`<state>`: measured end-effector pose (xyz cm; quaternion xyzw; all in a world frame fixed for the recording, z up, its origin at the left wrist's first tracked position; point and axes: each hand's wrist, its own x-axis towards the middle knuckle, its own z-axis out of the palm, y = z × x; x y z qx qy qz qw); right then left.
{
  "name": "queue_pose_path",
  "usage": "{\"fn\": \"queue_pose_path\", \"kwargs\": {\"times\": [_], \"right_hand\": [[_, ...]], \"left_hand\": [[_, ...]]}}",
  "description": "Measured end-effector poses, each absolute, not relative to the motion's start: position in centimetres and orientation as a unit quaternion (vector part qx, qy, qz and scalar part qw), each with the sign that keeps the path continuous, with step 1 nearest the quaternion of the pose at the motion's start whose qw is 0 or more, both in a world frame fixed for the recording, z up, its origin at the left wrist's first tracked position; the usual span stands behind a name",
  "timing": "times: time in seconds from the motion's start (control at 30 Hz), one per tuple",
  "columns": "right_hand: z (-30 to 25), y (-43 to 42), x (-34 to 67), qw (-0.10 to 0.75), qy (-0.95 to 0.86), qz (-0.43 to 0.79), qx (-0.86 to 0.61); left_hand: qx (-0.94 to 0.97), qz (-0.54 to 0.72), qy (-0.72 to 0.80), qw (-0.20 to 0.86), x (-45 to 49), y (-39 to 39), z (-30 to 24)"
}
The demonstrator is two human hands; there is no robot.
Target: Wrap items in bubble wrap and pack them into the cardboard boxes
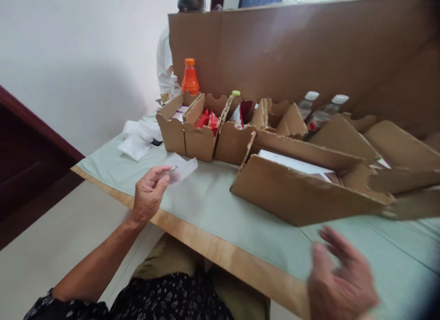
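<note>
My left hand [150,194] is closed in a pinch above the near left part of the table. Between its thumb and fingers is a small clear plastic bag [187,170], which hangs out to the right. A thin, dark, shiny bit shows at the fingertips, too small to name. My right hand [342,276] is over the table's front edge at the lower right, blurred by motion. Its thumb and fingers are apart, and nothing shows in them. The nearest thing to it is a long, low cardboard box [295,196] holding a flat white box [292,162].
Cardboard bins [201,143] stand in a row, with red packets [208,120] in one. White plastic bags [137,136] lie at the left. Behind stand an orange bottle [190,77], clear bottles [326,111] and a tall cardboard panel [292,49]. A person [164,58] is beyond.
</note>
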<state>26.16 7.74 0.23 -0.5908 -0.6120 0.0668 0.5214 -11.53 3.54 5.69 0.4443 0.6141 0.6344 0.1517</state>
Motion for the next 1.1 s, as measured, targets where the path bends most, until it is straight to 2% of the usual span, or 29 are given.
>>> {"fn": "queue_pose_path", "kwargs": {"times": [0.13,0.27,0.37,0.47,0.6,0.7,0.9,1.1], "right_hand": [[3.1,6.9,21.0,0.486,-0.717,0.223,-0.446],[4.0,9.4,18.5,0.470,-0.726,0.352,-0.359],[3.2,10.5,17.9,0.449,-0.722,0.423,-0.313],[1.8,10.7,17.7,0.444,-0.683,0.473,-0.336],[0.9,10.3,17.5,0.438,-0.674,0.431,-0.410],[2.0,9.7,17.1,0.439,-0.686,0.406,-0.414],[5.7,8.7,15.3,0.401,-0.732,0.432,-0.340],[6.0,8.7,14.6,0.362,-0.757,0.441,-0.318]], "left_hand": [[0.475,0.612,0.545,0.320,-5.7,3.2,5.7],[0.461,0.591,0.475,0.461,-2.5,3.0,5.1],[0.400,0.622,0.419,0.526,-2.5,3.2,4.8],[0.309,0.641,0.436,0.551,-4.1,3.4,4.6],[0.224,0.630,0.493,0.556,-6.0,3.3,4.1],[0.195,0.622,0.498,0.573,-5.9,2.8,3.8],[0.238,0.584,0.484,0.606,-3.8,2.5,3.8],[0.311,0.555,0.480,0.604,-2.6,2.4,3.6]]}}
